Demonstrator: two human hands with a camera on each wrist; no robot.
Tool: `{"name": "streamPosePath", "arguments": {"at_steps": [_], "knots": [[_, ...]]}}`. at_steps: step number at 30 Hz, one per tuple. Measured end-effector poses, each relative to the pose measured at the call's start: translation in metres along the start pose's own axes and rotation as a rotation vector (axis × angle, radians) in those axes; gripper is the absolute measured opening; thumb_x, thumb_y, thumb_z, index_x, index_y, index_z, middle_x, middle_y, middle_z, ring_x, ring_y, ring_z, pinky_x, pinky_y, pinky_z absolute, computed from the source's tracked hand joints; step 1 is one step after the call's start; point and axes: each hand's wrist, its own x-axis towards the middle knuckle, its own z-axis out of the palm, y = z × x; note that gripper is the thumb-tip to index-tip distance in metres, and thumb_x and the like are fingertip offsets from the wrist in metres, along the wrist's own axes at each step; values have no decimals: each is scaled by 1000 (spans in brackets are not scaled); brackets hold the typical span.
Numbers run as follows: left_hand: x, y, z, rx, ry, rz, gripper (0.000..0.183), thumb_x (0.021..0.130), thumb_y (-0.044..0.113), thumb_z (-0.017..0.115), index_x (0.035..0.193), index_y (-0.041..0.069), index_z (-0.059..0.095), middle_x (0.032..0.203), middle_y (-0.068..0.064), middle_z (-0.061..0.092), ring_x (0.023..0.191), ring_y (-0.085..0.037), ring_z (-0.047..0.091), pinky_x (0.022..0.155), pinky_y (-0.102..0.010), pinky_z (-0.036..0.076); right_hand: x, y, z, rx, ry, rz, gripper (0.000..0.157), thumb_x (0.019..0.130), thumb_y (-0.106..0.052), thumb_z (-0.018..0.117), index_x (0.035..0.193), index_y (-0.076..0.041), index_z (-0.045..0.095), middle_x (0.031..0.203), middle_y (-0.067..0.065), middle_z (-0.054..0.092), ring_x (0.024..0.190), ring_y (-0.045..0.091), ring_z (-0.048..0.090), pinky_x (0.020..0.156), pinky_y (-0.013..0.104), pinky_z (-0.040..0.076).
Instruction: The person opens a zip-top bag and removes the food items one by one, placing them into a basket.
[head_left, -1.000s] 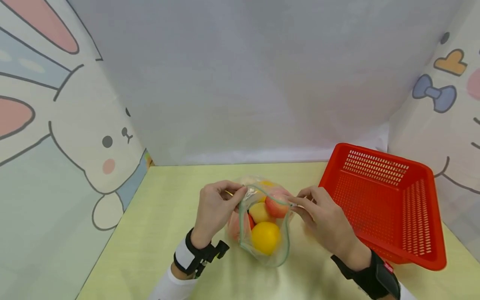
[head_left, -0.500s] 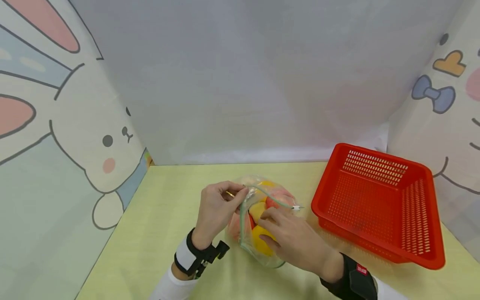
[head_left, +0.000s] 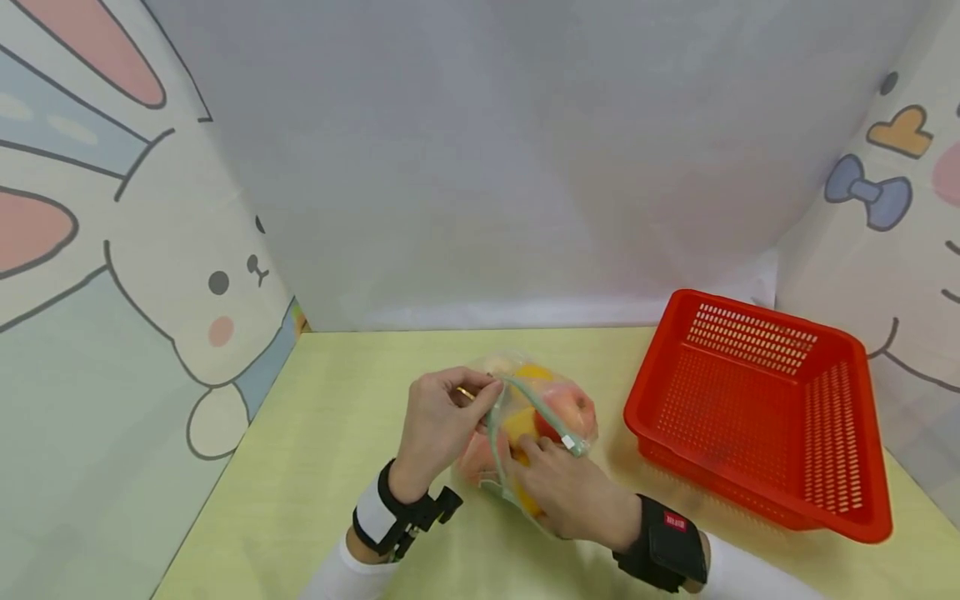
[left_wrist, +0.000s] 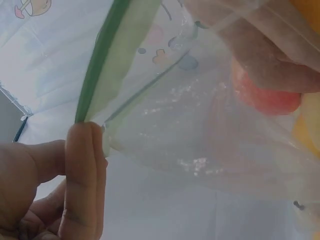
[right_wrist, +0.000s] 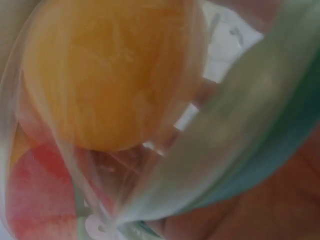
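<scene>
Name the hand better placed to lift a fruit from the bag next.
Probably the right hand: it reaches into the mouth of the bag, among the fruit. The left hand is busy pinching the bag's edge.

Clear bag (head_left: 540, 404): one. Red basket (head_left: 738, 408): one. Grips (head_left: 442, 421) (head_left: 566, 487): two. Wrist straps (head_left: 408, 504) (head_left: 663, 542): two. Fruits (head_left: 573, 408): several, count unclear.

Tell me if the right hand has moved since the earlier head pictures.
Yes: the right hand has shifted left, farther from the red basket, and slightly nearer the person.

Right hand (head_left: 564, 492) now inside bag (head_left: 542, 407)
</scene>
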Motion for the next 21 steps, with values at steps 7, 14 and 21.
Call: {"name": "streamPosePath", "arguments": {"at_steps": [7,14,21], "knots": [[1,-2,-1,13,20,6,10,94,9,80,95,-1,81,88,-19,78,53,-12,67,53,-27,61,17,6,17,49,16,-14,67,75,-33,95,131,-9,66,118,7,69,95,23,61,90,35,56],[5,-6,-2,62,36,7,8,93,9,80,94,1,82,87,-15,78,54,-13,67,53,-26,60,23,14,25,33,29,7,59,76,-36,95,122,-10,70,117,7,67,94,24,61,84,33,58],[6,-6,-3,79,34,16,5,92,7,81,93,2,82,87,-16,79,54,-15,67,53,-25,60,11,10,2,74,54,7,69,75,-38,97,130,-13,64,118,5,64,93,21,61,74,29,61]]}}
